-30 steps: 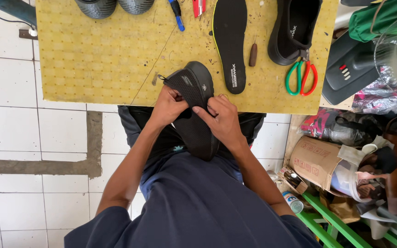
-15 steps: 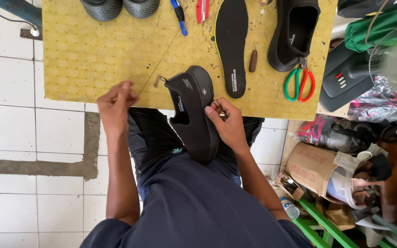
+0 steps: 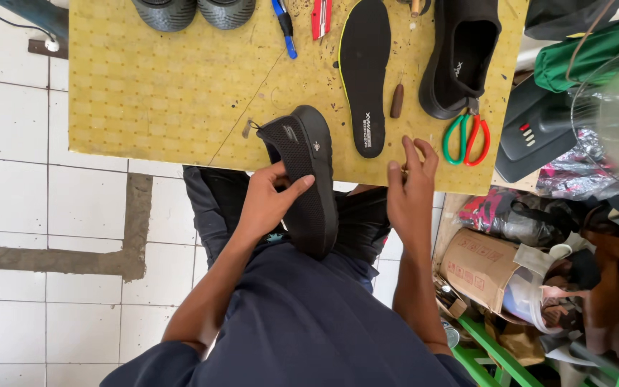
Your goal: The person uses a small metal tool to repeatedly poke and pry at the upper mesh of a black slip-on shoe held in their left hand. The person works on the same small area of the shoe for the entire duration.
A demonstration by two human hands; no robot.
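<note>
Left hand is gripping the black shoe overhanging the desk's near edge; right hand, fingers loosely spread, is hovering just beside it.

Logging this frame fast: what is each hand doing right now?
Left hand: closed around the black shoe, holding it against the lap.
Right hand: fingers pinched together at the edge of the yellow board; what they hold cannot be told.

A matt black knit cloth is being shown by the shoe; a rough, dotted yellow surface by the board.
</note>
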